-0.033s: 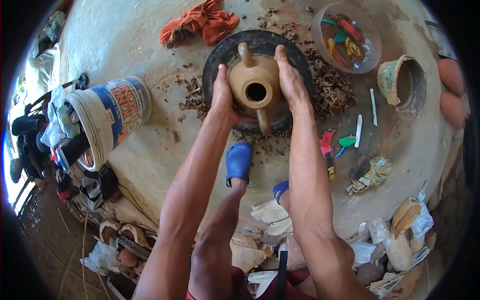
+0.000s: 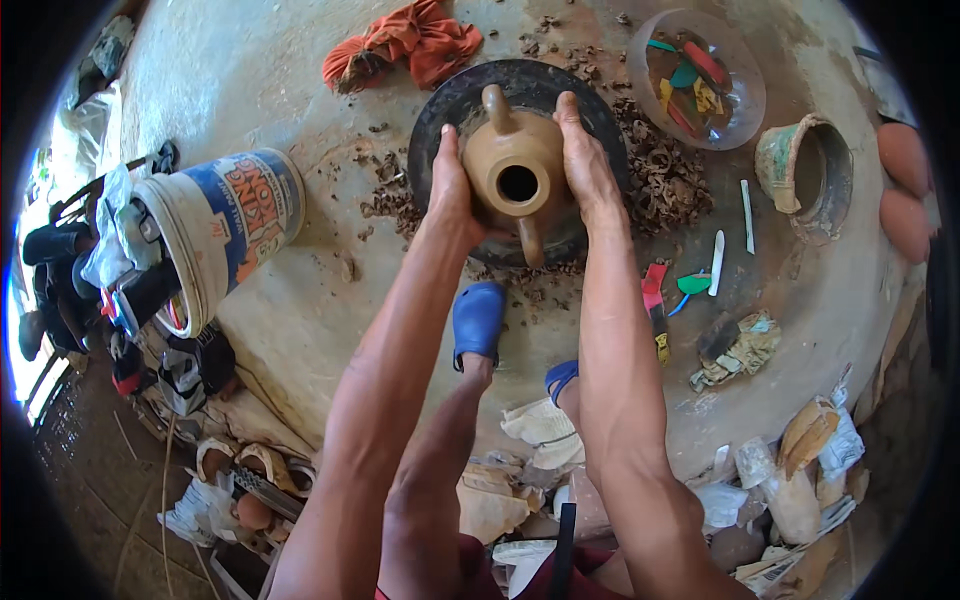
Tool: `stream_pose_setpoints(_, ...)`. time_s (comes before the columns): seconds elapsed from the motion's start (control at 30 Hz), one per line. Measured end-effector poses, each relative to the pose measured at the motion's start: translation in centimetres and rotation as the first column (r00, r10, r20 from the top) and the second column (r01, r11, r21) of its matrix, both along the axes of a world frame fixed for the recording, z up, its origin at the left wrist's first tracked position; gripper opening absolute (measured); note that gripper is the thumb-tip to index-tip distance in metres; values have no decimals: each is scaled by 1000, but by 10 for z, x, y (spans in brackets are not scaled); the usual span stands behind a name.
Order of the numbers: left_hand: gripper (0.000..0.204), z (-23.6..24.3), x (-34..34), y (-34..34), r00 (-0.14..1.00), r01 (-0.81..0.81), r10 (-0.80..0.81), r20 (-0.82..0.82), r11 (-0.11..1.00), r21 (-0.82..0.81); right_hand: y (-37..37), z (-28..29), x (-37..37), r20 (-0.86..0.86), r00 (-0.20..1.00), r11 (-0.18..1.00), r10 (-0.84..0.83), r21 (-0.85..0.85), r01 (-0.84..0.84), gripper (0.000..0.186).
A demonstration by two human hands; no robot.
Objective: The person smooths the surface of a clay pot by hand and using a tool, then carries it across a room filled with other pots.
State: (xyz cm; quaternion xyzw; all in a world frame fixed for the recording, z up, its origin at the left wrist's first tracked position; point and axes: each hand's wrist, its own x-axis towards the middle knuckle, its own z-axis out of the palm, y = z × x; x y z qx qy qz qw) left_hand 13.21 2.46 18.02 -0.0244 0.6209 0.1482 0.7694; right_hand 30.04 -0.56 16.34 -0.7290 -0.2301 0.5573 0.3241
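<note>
A brown clay pot [image 2: 545,158] with a round, dark mouth and two lugs, one on its far side and one on its near side, stands on a black turntable [image 2: 440,105]. My left hand [image 2: 451,190] lies along the pot's left flank with the thumb pointing away from me. Against the right flank presses my right hand [image 2: 588,160], its thumb also up. The pot is clasped between the two palms; most fingers are hidden beneath its sides. Clay shavings [image 2: 665,175] are heaped right of the turntable.
An orange cloth [image 2: 410,45] lies at the far side. A clear bowl of colored scrapers [image 2: 755,105] sits far right, near a green-rimmed clay-smeared container [image 2: 775,175]. Small tools [image 2: 717,262] and a crumpled rag [image 2: 745,350] lie at right. A tipped bucket [image 2: 215,220] is at left.
Almost nothing differs. The whole view has shifted very slightly, and both hands stay on the pot.
</note>
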Motion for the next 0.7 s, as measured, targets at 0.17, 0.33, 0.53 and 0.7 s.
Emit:
stream_pose_setpoints(0.17,92,10,5,8,1000,-3,3,0,1000,-30,5,-4,-2,-126,989,997,-77,0,77,96)
stream_pose_setpoints(0.33,87,13,6,5,998,-53,54,15,998,-40,4,-8,-7,-135,986,995,-100,-9,100,74)
stream_pose_setpoints(0.53,79,-1,3,3,994,-102,100,53,994,31,1,-13,-8,-106,990,996,-92,-5,92,74)
stream_pose_setpoints(0.7,75,2,-12,1,967,-195,192,166,981,4,-3,10,-32,94,995,996,-43,81,35,76)
